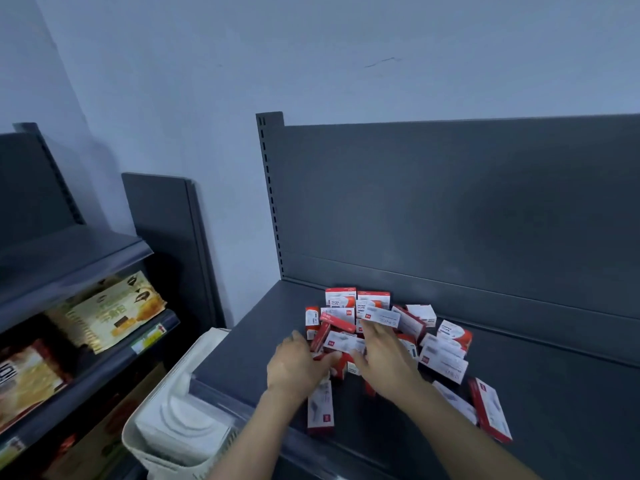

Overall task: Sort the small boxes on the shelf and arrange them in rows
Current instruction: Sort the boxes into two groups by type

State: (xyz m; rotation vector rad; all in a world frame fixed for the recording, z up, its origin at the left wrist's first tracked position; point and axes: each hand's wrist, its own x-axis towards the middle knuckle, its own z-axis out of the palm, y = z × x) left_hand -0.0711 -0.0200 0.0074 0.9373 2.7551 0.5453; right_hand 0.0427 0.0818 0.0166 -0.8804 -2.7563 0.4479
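Many red-white small boxes (381,327) heaped unsorted on shelf (536,393).

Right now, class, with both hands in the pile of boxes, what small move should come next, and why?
Probably lift one box from the heap with the right hand and stand it on bare shelf: the boxes lie jumbled, no row begun.

Both bare forearms reach forward side by side. The left hand (298,367) lies palm down, fingers curled; the right hand (384,358) spreads its fingers loosely.
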